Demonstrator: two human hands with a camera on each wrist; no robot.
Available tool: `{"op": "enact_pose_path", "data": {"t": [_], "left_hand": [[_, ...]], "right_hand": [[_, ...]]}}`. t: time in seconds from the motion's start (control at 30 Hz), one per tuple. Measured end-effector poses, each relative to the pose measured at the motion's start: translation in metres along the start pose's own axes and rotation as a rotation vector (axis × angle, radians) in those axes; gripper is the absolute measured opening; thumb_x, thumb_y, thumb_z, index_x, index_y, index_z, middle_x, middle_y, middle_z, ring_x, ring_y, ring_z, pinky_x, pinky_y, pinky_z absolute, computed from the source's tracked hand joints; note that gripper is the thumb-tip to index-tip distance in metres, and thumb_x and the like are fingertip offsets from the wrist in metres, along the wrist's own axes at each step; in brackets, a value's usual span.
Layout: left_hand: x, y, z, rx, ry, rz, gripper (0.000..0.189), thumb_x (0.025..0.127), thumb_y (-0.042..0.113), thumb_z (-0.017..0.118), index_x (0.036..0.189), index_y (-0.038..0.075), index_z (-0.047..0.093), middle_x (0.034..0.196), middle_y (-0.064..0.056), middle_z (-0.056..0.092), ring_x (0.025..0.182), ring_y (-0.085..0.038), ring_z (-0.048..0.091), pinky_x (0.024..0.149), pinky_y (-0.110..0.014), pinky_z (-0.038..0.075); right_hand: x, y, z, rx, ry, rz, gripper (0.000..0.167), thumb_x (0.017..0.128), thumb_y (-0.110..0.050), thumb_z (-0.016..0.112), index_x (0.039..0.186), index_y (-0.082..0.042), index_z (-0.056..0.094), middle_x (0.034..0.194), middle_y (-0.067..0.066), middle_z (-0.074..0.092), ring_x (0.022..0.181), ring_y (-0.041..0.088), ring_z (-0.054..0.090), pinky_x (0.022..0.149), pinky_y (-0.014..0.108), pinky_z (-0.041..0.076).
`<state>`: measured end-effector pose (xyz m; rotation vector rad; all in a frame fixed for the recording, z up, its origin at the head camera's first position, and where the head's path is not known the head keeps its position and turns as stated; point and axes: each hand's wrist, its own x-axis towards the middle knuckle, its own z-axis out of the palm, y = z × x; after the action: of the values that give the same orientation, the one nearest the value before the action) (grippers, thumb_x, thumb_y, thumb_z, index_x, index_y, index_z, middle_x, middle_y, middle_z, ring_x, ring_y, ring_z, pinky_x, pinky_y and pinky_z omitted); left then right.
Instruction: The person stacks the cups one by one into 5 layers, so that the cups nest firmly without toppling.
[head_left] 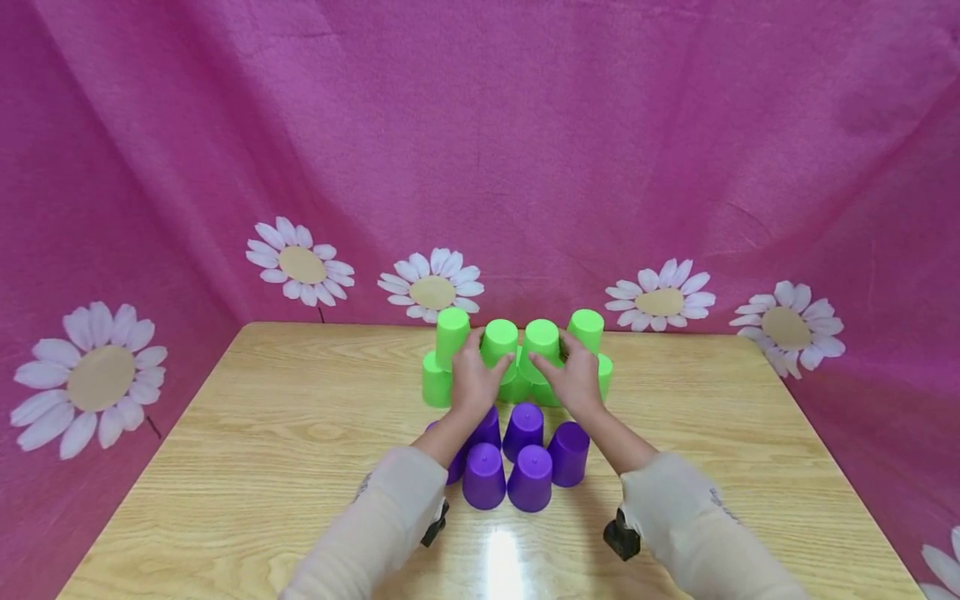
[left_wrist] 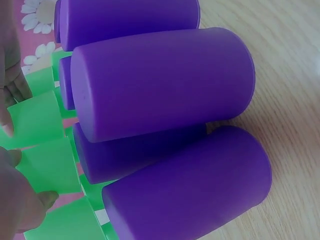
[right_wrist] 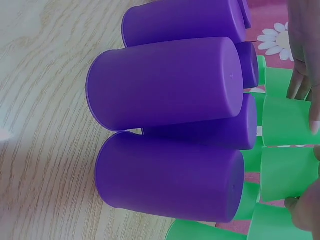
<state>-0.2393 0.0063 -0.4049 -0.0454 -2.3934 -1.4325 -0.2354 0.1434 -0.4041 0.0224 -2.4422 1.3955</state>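
Observation:
My left hand (head_left: 476,377) grips an upside-down green cup (head_left: 501,333) in the upper row, thumb on its near right side. Beside it, my right hand (head_left: 579,379) holds the neighbouring green cup (head_left: 541,335), its thumb across the near left side. Another upturned green cup stands at each end of this row, one at the left (head_left: 452,337) and one at the right (head_left: 587,327). Beneath runs a lower row of green cups (head_left: 436,383), partly hidden by the hands. The left wrist view shows finger and thumb on either side of the left green cup (left_wrist: 46,167).
Several upside-down purple cups (head_left: 531,479) stand close in front of the green ones, between my forearms. They all sit on a wooden table (head_left: 300,433). A pink cloth (head_left: 525,167) with white daisies hangs behind and at both sides.

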Motion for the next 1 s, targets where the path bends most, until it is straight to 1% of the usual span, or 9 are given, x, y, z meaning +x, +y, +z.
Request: {"op": "enact_pose_path", "data": {"t": [0.13,0.23,0.4,0.53,0.67,0.83,0.9,1.0], "left_hand": [[0.002,0.001,0.001,0.013,0.001,-0.008,0.052,0.077,0.012,0.075,0.121,-0.004,0.053,0.114,-0.022,0.063,0.108,-0.035,0.059,0.094,-0.042,0.049],[0.004,0.001,0.002,0.027,0.004,-0.011,0.052,0.077,0.011,0.074,0.122,-0.004,0.052,0.115,-0.022,0.062,0.108,-0.036,0.059,0.094,-0.042,0.049],[0.007,0.000,0.004,0.050,0.005,-0.007,0.053,0.078,0.011,0.073,0.124,-0.004,0.050,0.115,-0.023,0.062,0.109,-0.036,0.059,0.094,-0.042,0.049],[0.008,0.001,0.004,0.069,0.009,0.003,0.052,0.078,0.009,0.072,0.124,-0.003,0.050,0.114,-0.023,0.062,0.109,-0.036,0.058,0.094,-0.042,0.049],[0.009,0.003,0.004,0.086,0.007,0.017,0.054,0.079,0.005,0.071,0.127,-0.003,0.047,0.118,-0.024,0.059,0.112,-0.036,0.056,0.097,-0.041,0.047],[0.011,0.008,0.003,0.121,0.001,0.045,0.058,0.080,0.002,0.069,0.132,-0.003,0.043,0.126,-0.022,0.055,0.117,-0.034,0.054,0.100,-0.040,0.046],[0.012,0.009,0.001,0.128,-0.013,0.046,0.058,0.080,0.001,0.068,0.132,-0.002,0.042,0.128,-0.022,0.054,0.119,-0.034,0.052,0.101,-0.040,0.045],[0.013,0.012,-0.001,0.142,-0.039,0.046,0.058,0.081,0.001,0.066,0.134,-0.001,0.041,0.132,-0.021,0.050,0.121,-0.034,0.050,0.102,-0.040,0.043]], "right_hand": [[0.001,-0.002,0.005,-0.040,0.016,-0.004,0.053,0.078,-0.011,0.072,0.123,0.009,0.052,0.117,0.028,0.060,0.108,0.039,0.058,0.094,0.044,0.049],[0.003,-0.004,0.008,-0.076,0.035,-0.026,0.052,0.078,-0.011,0.072,0.121,0.009,0.053,0.113,0.028,0.062,0.105,0.038,0.060,0.091,0.045,0.050],[0.004,-0.008,0.013,-0.100,0.091,-0.046,0.048,0.078,-0.010,0.072,0.118,0.009,0.053,0.107,0.028,0.064,0.099,0.039,0.062,0.087,0.046,0.051],[0.006,-0.008,0.015,-0.106,0.125,-0.056,0.047,0.077,-0.008,0.072,0.118,0.009,0.054,0.105,0.027,0.064,0.097,0.039,0.062,0.086,0.045,0.051],[0.007,-0.010,0.015,-0.113,0.138,-0.040,0.050,0.077,-0.007,0.072,0.121,0.007,0.052,0.108,0.027,0.064,0.099,0.039,0.062,0.088,0.046,0.051],[0.008,-0.013,0.014,-0.142,0.138,-0.011,0.056,0.077,-0.006,0.071,0.126,0.007,0.048,0.117,0.028,0.060,0.108,0.042,0.058,0.094,0.047,0.048],[0.009,-0.014,0.014,-0.150,0.140,-0.011,0.057,0.077,-0.004,0.071,0.127,0.007,0.047,0.120,0.028,0.058,0.110,0.042,0.056,0.096,0.046,0.047],[0.009,-0.015,0.013,-0.160,0.138,-0.035,0.057,0.077,-0.002,0.070,0.128,0.009,0.046,0.123,0.028,0.056,0.114,0.041,0.054,0.099,0.046,0.045]]}}
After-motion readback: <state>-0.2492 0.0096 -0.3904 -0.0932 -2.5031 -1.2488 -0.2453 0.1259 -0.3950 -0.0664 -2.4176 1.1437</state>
